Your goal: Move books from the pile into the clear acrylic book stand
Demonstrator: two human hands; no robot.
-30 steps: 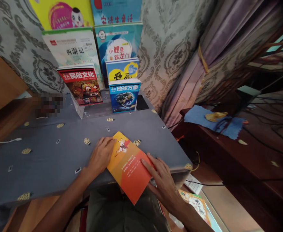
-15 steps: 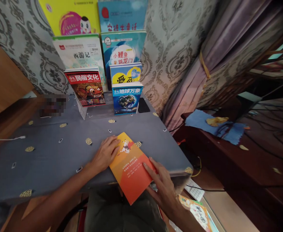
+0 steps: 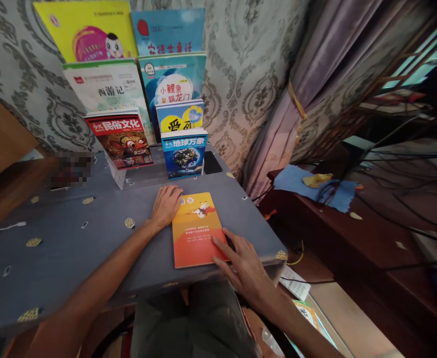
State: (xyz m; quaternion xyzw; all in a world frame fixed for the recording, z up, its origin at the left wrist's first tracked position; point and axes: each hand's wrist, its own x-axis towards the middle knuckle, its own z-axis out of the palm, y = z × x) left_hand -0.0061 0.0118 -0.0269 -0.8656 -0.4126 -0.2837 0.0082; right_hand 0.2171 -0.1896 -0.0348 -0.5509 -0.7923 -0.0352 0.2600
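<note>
An orange and yellow book [image 3: 199, 226] lies flat on the cloth near the table's front edge, with pictures of small figures and white print on its cover. My left hand [image 3: 167, 206] rests at the book's upper left edge, fingers stretched forward and lying flat. Over the lower right side is my right hand [image 3: 242, 261], its fingers apart and some fingertips touching the cover. Behind the book, a clear stand [image 3: 119, 176] holds several upright books, among them a red-titled book [image 3: 123, 141] and a blue book with a globe [image 3: 184, 156].
The grey tablecloth [image 3: 65, 263] has a pineapple pattern. A black phone [image 3: 213, 163] lies right of the stand, and a white cable [image 3: 5, 227] at the left. A blue cloth [image 3: 291, 181] covers part of a dark red surface. Below are a white keyboard [image 3: 295, 282] and another book [image 3: 307, 313].
The orange book has turned straighter and now lies flat farther onto the table. My left hand has moved forward along its edge; my right hand stays at its lower right. The view has shifted slightly.
</note>
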